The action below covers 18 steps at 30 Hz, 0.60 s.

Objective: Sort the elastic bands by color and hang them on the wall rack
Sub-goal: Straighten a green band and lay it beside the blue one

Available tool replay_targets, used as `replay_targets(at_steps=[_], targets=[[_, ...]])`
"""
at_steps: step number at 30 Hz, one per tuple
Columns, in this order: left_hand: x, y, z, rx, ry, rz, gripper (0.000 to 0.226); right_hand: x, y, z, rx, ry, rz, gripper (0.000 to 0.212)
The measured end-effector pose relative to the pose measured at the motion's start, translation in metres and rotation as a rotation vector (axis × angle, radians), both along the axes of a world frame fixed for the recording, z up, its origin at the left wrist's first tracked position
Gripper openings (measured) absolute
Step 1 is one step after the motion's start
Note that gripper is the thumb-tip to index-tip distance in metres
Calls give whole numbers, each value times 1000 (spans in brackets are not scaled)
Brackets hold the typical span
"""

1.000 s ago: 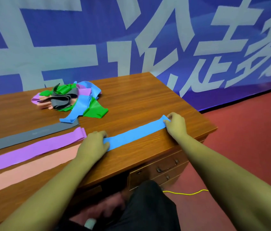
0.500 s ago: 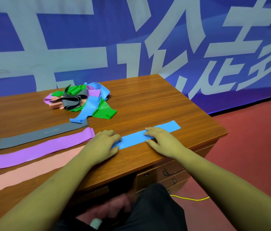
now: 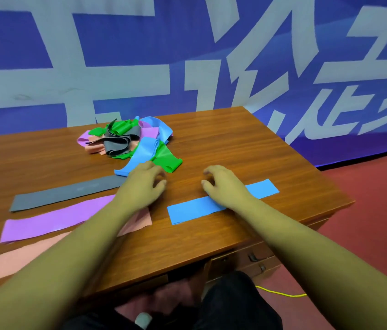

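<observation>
The flat sky-blue elastic band [image 3: 192, 211] lies at 3 o'clock on the brown wooden surface [image 3: 235, 144], the tangled pile of coloured elastic bands [image 3: 118, 145] at 12. Between them sit the left grip [image 3: 142, 184] and the right grip [image 3: 225, 184] — both loosely curled, empty.

1. the left hand [image 3: 143, 184] has left the flat blue elastic strip [image 3: 192, 210] and now sits beyond it, by the tangled pile of coloured bands [image 3: 126, 141].
2. the right hand [image 3: 223, 184] has come off the strip's far end, fingers loosely curled just past its middle.

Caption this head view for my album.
Left hand, right hand over desk; grey band, purple band, pink band, blue band laid flat; tangled pile behind.
</observation>
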State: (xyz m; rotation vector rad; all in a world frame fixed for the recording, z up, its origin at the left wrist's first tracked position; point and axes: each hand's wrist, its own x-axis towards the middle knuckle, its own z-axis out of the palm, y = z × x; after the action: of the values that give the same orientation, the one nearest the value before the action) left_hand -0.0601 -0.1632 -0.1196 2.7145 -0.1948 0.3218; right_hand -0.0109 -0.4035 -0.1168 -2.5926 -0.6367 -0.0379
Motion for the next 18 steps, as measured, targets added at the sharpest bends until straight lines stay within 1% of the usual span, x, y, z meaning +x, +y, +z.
replay_targets(at_steps=[2, 4, 7, 9, 11, 12, 14, 15, 17, 18], targets=[[19, 14, 0, 9, 18, 102, 25, 15, 27, 3, 21, 31, -22, 37], [36, 24, -5, 33, 30, 153, 29, 30, 52, 2, 27, 63, -55, 33], [50, 28, -14, 53, 107, 135, 37, 50, 84, -8, 51, 93, -132, 29], [56, 27, -22, 92, 152, 106, 38, 62, 99, -16, 33, 81, -186, 34], [59, 29, -30, 125, 129, 93, 37, 70, 107, -23, 14, 95, -240, 35], [60, 31, -32, 125, 111, 90, 36, 73, 109, -26, 21, 108, -256, 29], [61, 35, -34, 120, 74, 72, 34, 79, 110, -30, 88, 137, -287, 10], [62, 37, -36, 120, 66, 60, 34, 80, 110, -29, 149, 158, -293, 5], [63, 38, -37, 127, 83, 64, 33, 80, 107, -24, 313, 182, -262, 13], [64, 37, -35, 110, 88, 83, 33, 78, 105, -17, 406, 175, -226, 14]])
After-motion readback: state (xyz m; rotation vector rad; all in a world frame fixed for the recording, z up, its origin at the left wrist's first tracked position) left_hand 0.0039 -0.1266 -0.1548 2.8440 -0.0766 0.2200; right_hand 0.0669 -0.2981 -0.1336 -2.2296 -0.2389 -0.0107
